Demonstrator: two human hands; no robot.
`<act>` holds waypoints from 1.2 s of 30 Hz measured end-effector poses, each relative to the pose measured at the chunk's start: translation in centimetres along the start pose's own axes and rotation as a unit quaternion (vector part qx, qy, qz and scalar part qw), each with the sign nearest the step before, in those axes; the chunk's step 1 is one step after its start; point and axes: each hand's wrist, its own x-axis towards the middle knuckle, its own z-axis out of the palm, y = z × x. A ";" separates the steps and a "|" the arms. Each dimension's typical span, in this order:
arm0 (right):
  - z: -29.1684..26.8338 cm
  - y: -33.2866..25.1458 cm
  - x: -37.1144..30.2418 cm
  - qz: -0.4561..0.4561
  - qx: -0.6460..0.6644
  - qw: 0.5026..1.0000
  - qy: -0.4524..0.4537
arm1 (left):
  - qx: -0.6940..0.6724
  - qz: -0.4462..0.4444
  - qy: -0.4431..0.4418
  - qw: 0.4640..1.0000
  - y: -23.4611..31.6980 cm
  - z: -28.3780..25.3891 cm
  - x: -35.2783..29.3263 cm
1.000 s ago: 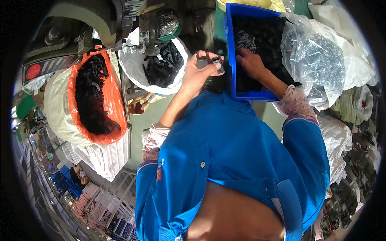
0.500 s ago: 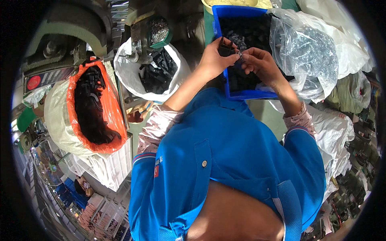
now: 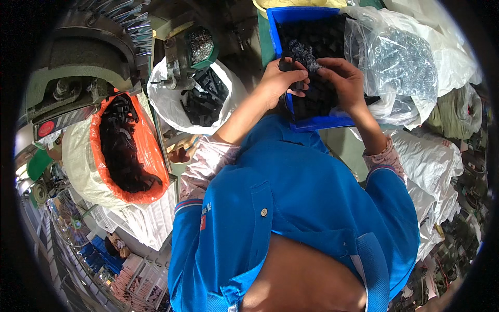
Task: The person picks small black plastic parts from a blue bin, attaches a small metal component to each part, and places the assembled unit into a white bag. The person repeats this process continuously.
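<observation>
My left hand (image 3: pixel 283 80) is closed around a small black plastic piece (image 3: pixel 298 85) over the near left part of a blue bin (image 3: pixel 322 122). Many black parts (image 3: pixel 317 96) fill that bin. On top of them lies a heap of small shiny metal springs (image 3: pixel 304 53). At the heap's right edge is my right hand (image 3: pixel 344 82), thumb and forefinger drawn together. Whatever may be between those fingertips is too small to make out. The hands are apart, a short gap between them.
A clear plastic bag of springs (image 3: pixel 403 67) leans over the bin's right side. To the left stand a white-lined sack (image 3: pixel 236 91) and an orange-lined sack (image 3: pixel 150 193), both holding black parts. A machine (image 3: pixel 83 67) with a green cup of small metal pieces (image 3: pixel 201 47) stands beyond.
My right hand has moved up and away from the black piece to the springs. My left hand has turned the piece and shifted slightly left. The view has shifted a little.
</observation>
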 end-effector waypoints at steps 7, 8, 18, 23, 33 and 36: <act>-0.5 0.3 0.5 0.097 -0.011 0.994 -0.040 | 0.007 0.131 -0.007 0.991 -1.6 -0.4 0.7; -0.3 0.3 0.3 0.096 -0.008 0.995 -0.040 | 0.019 0.112 0.003 0.994 -1.3 -0.3 0.6; 0.3 -1.0 -0.3 0.084 -0.029 0.995 -0.037 | 0.005 0.121 0.013 0.993 -2.2 0.2 0.1; 0.7 0.2 0.0 0.000 -0.002 1.000 0.008 | -0.011 -0.019 -0.061 0.998 -2.2 -0.3 -0.3; 0.3 0.7 -1.5 0.152 -0.009 0.986 -0.070 | -0.006 0.032 -0.011 0.999 -3.0 -0.1 -0.1; 0.7 0.2 -1.6 0.122 -0.016 0.991 -0.046 | -0.014 0.038 -0.033 0.999 -3.2 -0.2 0.0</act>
